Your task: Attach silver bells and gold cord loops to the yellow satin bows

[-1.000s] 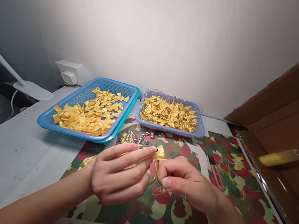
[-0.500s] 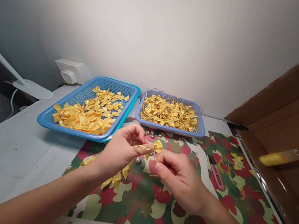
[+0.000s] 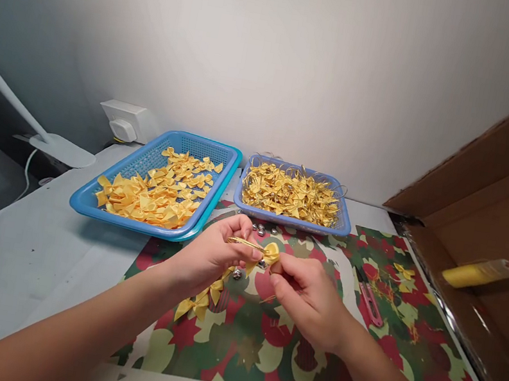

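My left hand [image 3: 210, 251] is closed, its thumb and fingers pinching a looped gold cord [image 3: 239, 240] beside a yellow ribbon bow [image 3: 270, 253]. The bow sticks out to the right of those fingertips, and something shiny and silver shows just under it. At the bow's right side, my right hand [image 3: 307, 297] is closed in a pinch on a thin end of the cord, mostly hidden by the fingers. Below, a silver jingle bell [image 3: 237, 273] lies on the patterned mat [image 3: 247, 352], and loose yellow bows [image 3: 194, 306] rest under my left wrist.
A blue basket [image 3: 79, 203] of yellow bows stands at the back left. Another basket [image 3: 343, 226] holds bows with gold loops. More bells [image 3: 261, 230] lie before it. Pink thread snips [image 3: 371, 304] and a yellow-filled tube [image 3: 479, 274] are on the right; a lamp base [image 3: 68, 151] is left.
My right hand has come in closer to the bow, and the stretch of cord that showed between them is now mostly hidden. The view has shifted slightly.
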The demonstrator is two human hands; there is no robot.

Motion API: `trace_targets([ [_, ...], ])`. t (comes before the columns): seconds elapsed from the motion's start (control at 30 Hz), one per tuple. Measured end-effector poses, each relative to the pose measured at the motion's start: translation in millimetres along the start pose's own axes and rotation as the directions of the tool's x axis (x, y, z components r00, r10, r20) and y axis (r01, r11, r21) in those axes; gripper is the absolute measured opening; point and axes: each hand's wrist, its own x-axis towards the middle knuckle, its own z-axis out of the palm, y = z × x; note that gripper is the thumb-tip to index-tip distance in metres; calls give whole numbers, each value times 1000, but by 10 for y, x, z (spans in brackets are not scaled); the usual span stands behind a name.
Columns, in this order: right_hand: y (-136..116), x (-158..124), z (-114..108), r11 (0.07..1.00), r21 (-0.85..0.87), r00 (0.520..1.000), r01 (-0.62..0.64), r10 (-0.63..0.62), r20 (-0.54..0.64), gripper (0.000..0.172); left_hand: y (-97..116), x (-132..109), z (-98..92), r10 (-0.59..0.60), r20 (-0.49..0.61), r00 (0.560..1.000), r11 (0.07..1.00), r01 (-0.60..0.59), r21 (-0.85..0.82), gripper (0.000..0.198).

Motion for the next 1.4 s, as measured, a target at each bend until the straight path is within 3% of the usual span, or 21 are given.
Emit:
trace_targets([
  [0.2,102,64,-80,968,225,977,-114,68,202,24,-17,13,-68,-21,118,993,999,16,37,36],
  [0.63,257,121,-42,915,336,962,-222,149,230,23,-45,28,-100,-202,263,944,978,183,96,35],
  [0.83,236,131,-62,978,175,986,-117,94,137,17,-88,32,-115,-279,254,926,960,279,40,34],
  [0.97,264,134,-64,993,110,990,-50,35,135,17,-121,13,-77,-310,222,925,947,320,-10,35],
  [1.27,294,165,-67,996,-8,995,88,-88,54,19,-139,6,13,-231,75,970,965,238,-113,37],
  [1.4,312,158,-89,988,-33,986,154,-152,63,19,-216,-6,17,-224,59,973,958,231,-170,39],
])
